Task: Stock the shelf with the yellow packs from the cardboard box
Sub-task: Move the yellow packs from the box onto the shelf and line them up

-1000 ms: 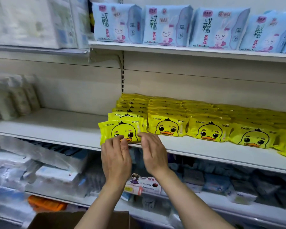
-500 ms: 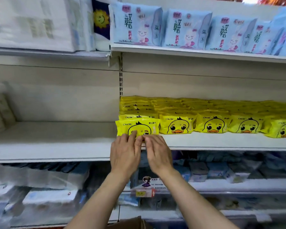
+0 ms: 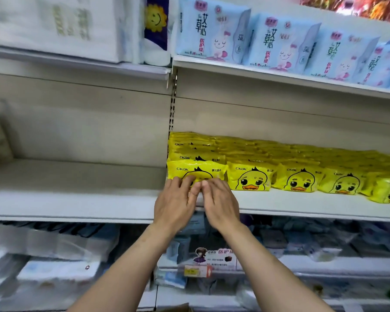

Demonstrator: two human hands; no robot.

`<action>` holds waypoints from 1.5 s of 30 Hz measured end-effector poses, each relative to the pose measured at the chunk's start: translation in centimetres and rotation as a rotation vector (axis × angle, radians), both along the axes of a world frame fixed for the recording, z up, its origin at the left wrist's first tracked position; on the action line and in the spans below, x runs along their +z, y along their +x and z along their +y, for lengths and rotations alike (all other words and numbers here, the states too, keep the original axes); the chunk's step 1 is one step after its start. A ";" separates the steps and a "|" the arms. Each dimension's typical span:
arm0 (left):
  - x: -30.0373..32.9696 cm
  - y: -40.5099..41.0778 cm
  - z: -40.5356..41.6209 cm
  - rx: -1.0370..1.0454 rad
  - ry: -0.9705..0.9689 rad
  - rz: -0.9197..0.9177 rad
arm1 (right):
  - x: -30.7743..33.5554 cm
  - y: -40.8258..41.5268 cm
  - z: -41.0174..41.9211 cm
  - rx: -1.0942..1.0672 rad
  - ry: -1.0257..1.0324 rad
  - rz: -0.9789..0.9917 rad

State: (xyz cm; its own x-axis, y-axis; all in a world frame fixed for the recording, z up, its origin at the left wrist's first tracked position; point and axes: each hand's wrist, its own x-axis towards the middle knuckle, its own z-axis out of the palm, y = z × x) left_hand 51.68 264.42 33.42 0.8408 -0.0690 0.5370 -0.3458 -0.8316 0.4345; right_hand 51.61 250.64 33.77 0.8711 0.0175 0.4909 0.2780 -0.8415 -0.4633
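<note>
Your left hand and right hand press straight, released fingers against the front yellow pack, printed "CKAK" over a duck face. It stands at the left end of the yellow row on the shelf, near the front edge. Left of it the shelf lies bare.

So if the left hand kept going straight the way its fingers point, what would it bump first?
The left hand already touches the front yellow pack; pushing on would likely press it into the yellow packs behind.
</note>
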 end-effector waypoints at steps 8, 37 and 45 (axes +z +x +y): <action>0.5 1.1 0.2 -0.031 -0.056 0.043 | -0.2 2.2 -0.1 -0.004 -0.022 0.036; 3.2 3.1 -1.3 -0.060 -0.194 0.065 | 0.7 4.2 -0.3 0.044 0.116 -0.024; 3.5 3.3 -1.3 -0.074 -0.210 0.137 | 1.0 4.2 -0.4 0.028 0.090 0.016</action>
State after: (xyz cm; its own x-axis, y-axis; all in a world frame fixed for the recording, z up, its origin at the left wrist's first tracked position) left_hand 54.94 263.11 36.92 0.9033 -0.0319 0.4278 -0.3284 -0.6930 0.6418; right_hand 55.84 250.26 34.72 0.8784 -0.0013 0.4780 0.2931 -0.7884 -0.5408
